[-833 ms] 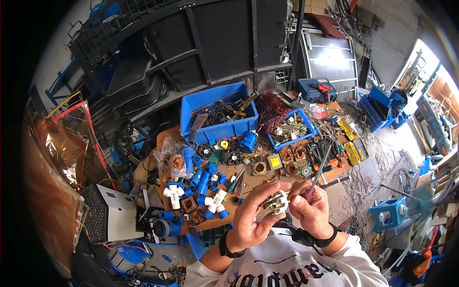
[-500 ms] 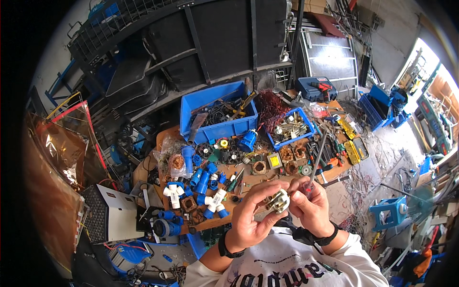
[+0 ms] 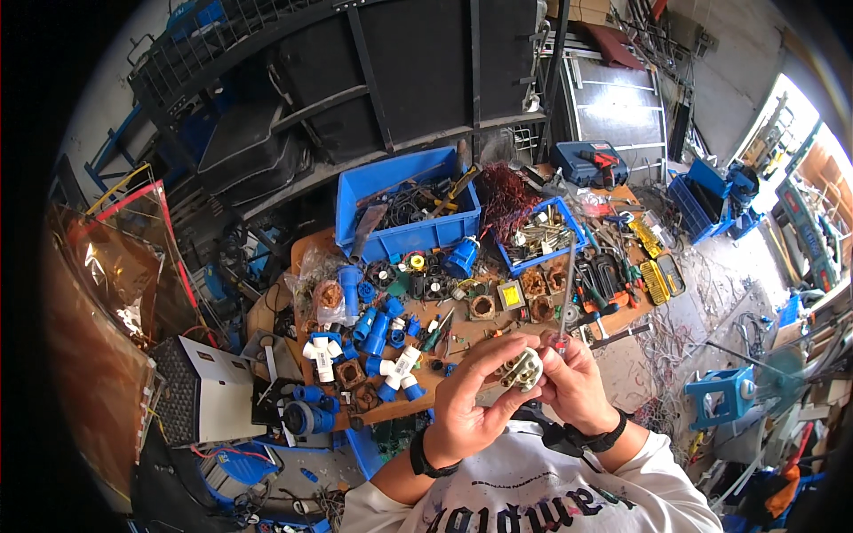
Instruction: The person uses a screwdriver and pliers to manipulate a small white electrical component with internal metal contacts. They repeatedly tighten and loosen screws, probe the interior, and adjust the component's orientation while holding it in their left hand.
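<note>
Between the thumb and fingers of my left hand (image 3: 471,391) is a whitish round connector insert (image 3: 522,370) with brass-coloured contacts in it. My right hand (image 3: 577,382) is closed on a screwdriver (image 3: 567,293), its long metal shaft pointing up and away from me and its reddish handle mostly hidden in the palm. The right fingertips also touch or nearly touch the insert's right edge. Both hands are held close together over the near edge of the wooden workbench (image 3: 471,334).
Left of my hands lie white three-way connectors (image 3: 402,362) and blue plug housings (image 3: 378,336). Farther back stand a large blue crate (image 3: 426,238) of cables and a smaller blue tray (image 3: 544,258) of metal parts. A hammer (image 3: 604,320) and pliers lie to the right.
The insert has tilted, showing more of its contact face. The screwdriver has swung more upright, its tip shifting left, and the right hand has changed its hold slightly.
</note>
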Available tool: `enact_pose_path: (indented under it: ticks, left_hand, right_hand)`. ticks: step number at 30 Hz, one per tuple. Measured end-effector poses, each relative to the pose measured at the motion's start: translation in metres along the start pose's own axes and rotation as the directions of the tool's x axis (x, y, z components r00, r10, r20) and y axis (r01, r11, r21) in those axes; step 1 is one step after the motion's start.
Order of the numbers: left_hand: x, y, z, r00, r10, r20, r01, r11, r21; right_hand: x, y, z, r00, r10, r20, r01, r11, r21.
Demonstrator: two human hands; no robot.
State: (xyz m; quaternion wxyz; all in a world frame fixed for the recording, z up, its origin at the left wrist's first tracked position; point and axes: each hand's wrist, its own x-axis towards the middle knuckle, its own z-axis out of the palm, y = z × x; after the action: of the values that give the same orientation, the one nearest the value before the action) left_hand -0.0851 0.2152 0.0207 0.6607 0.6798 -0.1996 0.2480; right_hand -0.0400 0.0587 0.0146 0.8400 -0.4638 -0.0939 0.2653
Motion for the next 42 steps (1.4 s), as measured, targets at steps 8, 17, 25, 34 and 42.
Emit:
enact_pose_path:
  ticks: [8, 17, 25, 34, 42]
  left_hand:
    - [-0.003, 0.005, -0.004, 0.999, -0.034, -0.028, 0.034, 0.999, 0.004]
    - [-0.004, 0.001, -0.008, 1.000, -0.007, 0.006, 0.007, 1.000, 0.019]
    - [-0.003, 0.002, -0.009, 1.000, 0.025, 0.007, -0.025, 0.995, 0.092]
    - [0.005, 0.007, -0.007, 0.993, 0.110, 0.040, -0.115, 0.978, 0.174]
    - [0.004, 0.010, -0.007, 0.994, 0.084, 0.064, -0.092, 0.987, 0.131]
  right_hand:
    - [0.000, -0.002, 0.010, 1.000, -0.009, 0.014, 0.009, 1.000, 0.030]
    - [0.003, 0.001, 0.003, 0.996, 0.042, 0.082, -0.053, 0.988, 0.147]
    - [0.002, -0.001, 0.008, 0.999, 0.049, 0.022, -0.051, 0.992, 0.115]
    - [0.000, -0.006, 0.006, 0.990, 0.126, 0.066, -0.138, 0.965, 0.223]
    - [-0.004, -0.006, 0.004, 0.995, 0.071, 0.067, -0.080, 0.986, 0.147]
